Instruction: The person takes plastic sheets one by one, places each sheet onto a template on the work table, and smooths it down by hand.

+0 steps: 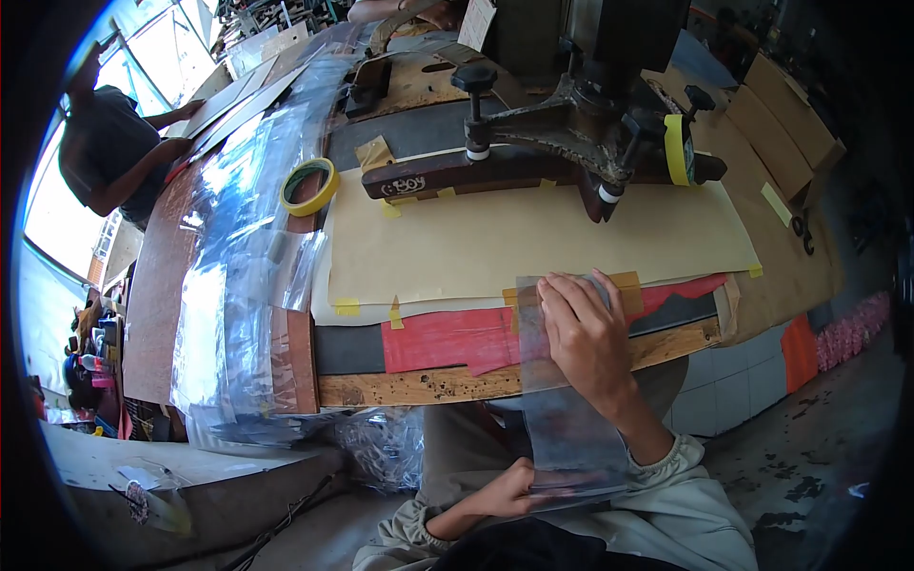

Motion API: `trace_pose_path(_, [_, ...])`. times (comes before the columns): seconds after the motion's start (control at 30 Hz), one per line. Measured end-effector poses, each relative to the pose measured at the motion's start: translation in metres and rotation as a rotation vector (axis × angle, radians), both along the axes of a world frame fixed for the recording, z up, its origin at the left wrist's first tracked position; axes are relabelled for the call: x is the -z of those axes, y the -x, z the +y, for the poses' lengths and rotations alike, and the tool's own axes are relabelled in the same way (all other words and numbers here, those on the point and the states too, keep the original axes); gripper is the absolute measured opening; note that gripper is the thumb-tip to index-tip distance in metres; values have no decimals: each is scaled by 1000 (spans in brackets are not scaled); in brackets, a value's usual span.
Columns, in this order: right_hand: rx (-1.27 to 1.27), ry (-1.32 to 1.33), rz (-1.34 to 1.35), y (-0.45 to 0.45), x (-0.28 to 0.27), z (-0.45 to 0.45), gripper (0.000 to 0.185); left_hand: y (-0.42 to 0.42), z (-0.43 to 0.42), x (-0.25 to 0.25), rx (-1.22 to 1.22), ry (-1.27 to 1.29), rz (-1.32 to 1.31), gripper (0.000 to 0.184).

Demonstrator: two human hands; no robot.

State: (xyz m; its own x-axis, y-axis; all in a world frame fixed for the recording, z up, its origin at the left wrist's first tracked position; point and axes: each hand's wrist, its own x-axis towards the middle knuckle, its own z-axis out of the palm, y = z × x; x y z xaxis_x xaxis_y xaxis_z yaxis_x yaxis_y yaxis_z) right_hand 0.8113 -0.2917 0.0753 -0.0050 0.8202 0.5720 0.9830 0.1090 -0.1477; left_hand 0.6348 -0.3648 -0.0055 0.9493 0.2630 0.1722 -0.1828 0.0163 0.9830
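- Left hand (pixel 506 490): nearest the body, closed on the near end of the clear plastic sheet, above the lap.
- Clear plastic sheet (pixel 557 423): long axis ran near to far, almost straight; far end pointed at the machine, near end at the person. It crossed the table's wooden edge strip (pixel 428 387).
- Right hand (pixel 583 328): lay over the sheet's far end, fingers outstretched, pointing far and slightly left; thumb hidden, so could not tell whether it pinched.
- Red sheet (pixel 433 345): just beyond the edge strip, partly under the cream paper (pixel 533 238).
- Yellow tape roll (pixel 320 203): at the paper's left edge.
- Dark bar (pixel 514 174): ran left to right across the paper, beneath the machine (pixel 562 124).
- Co-worker (pixel 114 147): far left, hands at a flat board (pixel 252 100).
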Motion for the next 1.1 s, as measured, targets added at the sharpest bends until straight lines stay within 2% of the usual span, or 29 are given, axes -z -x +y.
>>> trace_pose_path(0.07, [-12,27,9,-1,0,-1,23,4,-3,9,54,42,66,35])
trace_pose_path(0.17, [47,37,78,2,-8,1,25,5,-5,18,46,-32,66,35])
trace_pose_path(0.43, [57,13,2,0,-1,-2,28,7,-8,29,64,-22,78,34])
trace_pose_path(0.63, [22,34,35,0,-3,-1,31,1,-10,24,-86,-68,-28,31])
trace_pose_path(0.8, [62,64,85,2,-7,0,35,8,-7,30,81,-38,108,34])
trace_pose_path(1.1, [-37,46,160,-6,-2,-1,33,6,-3,26,95,-29,92,35])
